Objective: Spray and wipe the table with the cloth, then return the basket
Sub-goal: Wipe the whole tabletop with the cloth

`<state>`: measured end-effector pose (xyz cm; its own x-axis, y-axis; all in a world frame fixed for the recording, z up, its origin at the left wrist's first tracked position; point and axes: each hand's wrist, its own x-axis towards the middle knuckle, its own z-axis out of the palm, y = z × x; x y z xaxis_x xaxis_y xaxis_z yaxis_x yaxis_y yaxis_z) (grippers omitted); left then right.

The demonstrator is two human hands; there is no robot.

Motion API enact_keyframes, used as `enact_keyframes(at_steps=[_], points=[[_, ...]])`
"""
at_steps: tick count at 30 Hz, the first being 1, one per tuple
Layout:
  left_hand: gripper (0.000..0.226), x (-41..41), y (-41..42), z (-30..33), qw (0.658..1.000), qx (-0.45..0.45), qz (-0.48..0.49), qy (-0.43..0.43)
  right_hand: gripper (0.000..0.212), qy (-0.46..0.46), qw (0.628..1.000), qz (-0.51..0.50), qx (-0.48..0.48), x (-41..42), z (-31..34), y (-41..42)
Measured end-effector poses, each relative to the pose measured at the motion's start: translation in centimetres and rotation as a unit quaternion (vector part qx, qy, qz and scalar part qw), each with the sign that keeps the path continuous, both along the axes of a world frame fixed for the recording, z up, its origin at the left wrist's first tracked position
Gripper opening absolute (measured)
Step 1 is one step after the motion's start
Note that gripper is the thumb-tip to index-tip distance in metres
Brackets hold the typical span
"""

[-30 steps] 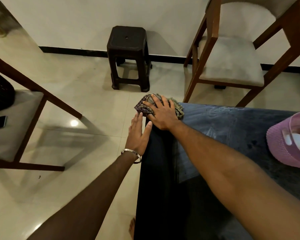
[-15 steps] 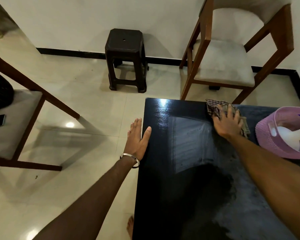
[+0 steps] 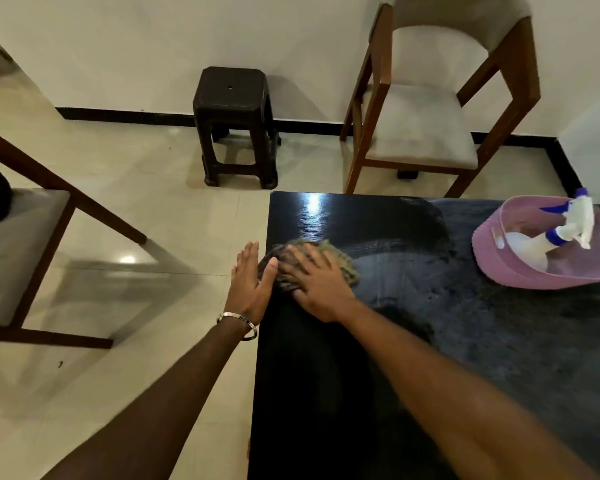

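The cloth (image 3: 321, 263), bunched under the right hand (image 3: 317, 287) at the counter's (image 3: 378, 410) nine o'clock edge, looks soft, light and limp, so a flat palm with spread fingers pressing on its middle seems the best hold, while the left hand (image 3: 252, 284) lies flat and straight-fingered against that edge, gripping nothing. The pink basket (image 3: 499, 268) at three o'clock (spray bottle (image 3: 548, 237) lying inside) looks light and rigid, best lifted by its rim. Motion blur smears the cloth, most of it is hidden beneath the palm, and the basket's right side is cut off.
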<state>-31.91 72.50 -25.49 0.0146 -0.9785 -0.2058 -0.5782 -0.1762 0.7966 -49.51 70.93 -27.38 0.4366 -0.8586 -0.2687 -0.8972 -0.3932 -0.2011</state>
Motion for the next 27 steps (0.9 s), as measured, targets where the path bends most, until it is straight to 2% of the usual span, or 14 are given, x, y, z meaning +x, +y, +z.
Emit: enact_keyframes(at_steps=[2,5,7,9,11,15,18,20,22,24,27], points=[[0.079,-0.6,0.6,0.3,1.0,0.006,-0.011,-0.003,0.069,0.011,0.995,-0.098,-0.024,-5.5,-0.1,0.1],[0.078,-1.1,1.5,0.6,1.0,0.002,-0.015,-0.005,0.062,0.058,0.96,-0.272,-0.034,-13.8,-0.3,0.1],[0.077,-1.2,2.0,0.5,1.0,0.004,-0.017,-0.008,0.062,0.06,0.927,-0.371,0.003,-16.1,-0.3,0.6],[0.077,-1.3,2.8,0.5,1.0,0.005,-0.022,-0.012,0.062,0.061,0.9,-0.431,0.014,-14.9,-0.6,1.1],[0.078,-1.4,3.4,0.5,1.0,0.003,-0.023,-0.011,0.063,0.058,0.918,-0.391,-0.001,-11.0,-0.8,2.2],[0.077,-2.2,3.9,0.8,0.999,0.006,-0.029,-0.014,0.068,0.024,0.986,-0.164,-0.003,-1.1,-0.2,6.9],[0.07,-3.4,4.0,1.3,0.999,0.007,-0.032,-0.012,0.061,0.022,1.0,-0.012,0.018,2.2,0.1,10.2],[0.071,-4.2,3.8,1.6,0.999,0.008,-0.04,-0.006,0.06,0.015,0.999,0.042,-0.002,0.2,-0.2,10.9],[0.069,-4.8,3.7,1.7,0.999,0.004,-0.04,0.005,0.063,0.009,1.0,0.008,-0.013,-3.6,-0.8,10.6],[0.065,-5.2,3.8,1.7,0.999,0.001,-0.033,0.016,0.064,0.022,0.995,-0.096,-0.008,-7.9,-1.0,9.9],[0.073,-5.4,4.3,1.7,0.999,0.003,-0.033,0.023,0.064,0.054,0.971,-0.234,-0.014,-13.1,-0.5,8.1]])
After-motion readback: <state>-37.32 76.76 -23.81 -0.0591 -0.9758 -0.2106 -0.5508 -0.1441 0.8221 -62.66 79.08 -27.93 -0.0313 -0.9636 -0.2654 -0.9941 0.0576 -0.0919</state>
